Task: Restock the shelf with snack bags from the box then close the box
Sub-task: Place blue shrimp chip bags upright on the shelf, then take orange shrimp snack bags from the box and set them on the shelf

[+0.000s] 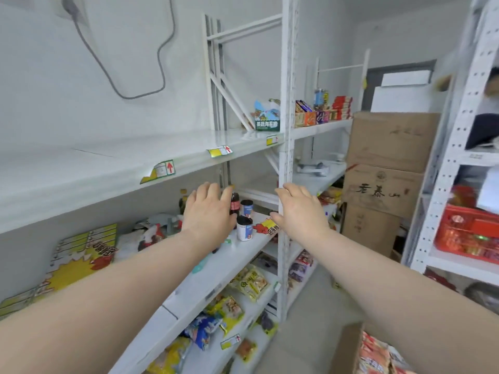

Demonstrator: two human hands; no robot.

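Observation:
My left hand (208, 211) and my right hand (299, 209) reach forward, fingers straight, holding nothing, in front of the middle shelf (232, 263) of the white rack. The open cardboard box (344, 349) stands on the floor at the bottom right, with red and orange snack bags (378, 354) inside. Yellow and blue snack bags (229, 306) lie on the lower shelf. A single green and white snack bag (267, 116) stands on the upper shelf (135, 163).
A cola bottle (234, 203) and two small cans (244, 225) stand on the middle shelf just beyond my hands. A white upright post (286, 157) rises right by my right hand. Stacked cardboard boxes (388, 168) fill the far corner. A red basket (467, 233) sits on the right rack.

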